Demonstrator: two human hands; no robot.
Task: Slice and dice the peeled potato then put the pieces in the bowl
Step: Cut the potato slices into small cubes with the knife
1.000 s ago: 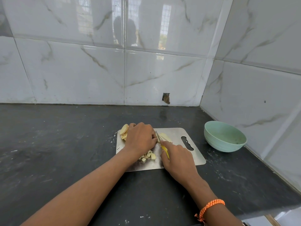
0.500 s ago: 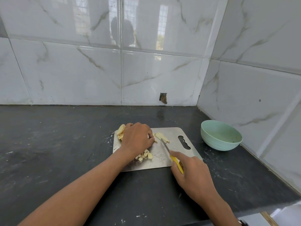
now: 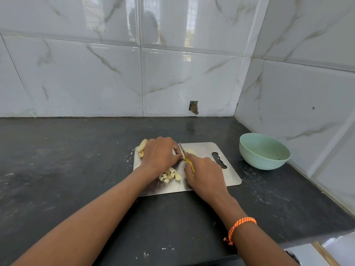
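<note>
While the round mint-green bowl (image 3: 264, 151) holds nothing visible, the left hand (image 3: 160, 153) pins potato slices (image 3: 143, 145) on the steel cutting board (image 3: 229, 175), pale cubes (image 3: 170, 176) alongside, right hand (image 3: 204, 174) clamped on a yellow-handled knife (image 3: 185, 157).

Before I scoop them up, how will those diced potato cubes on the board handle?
The diced cubes look small, light and loose, so they would likely scatter. Freshly cut faces are probably damp, sticking to fingers. The steel board looks smooth, so they should slide easily.
</note>
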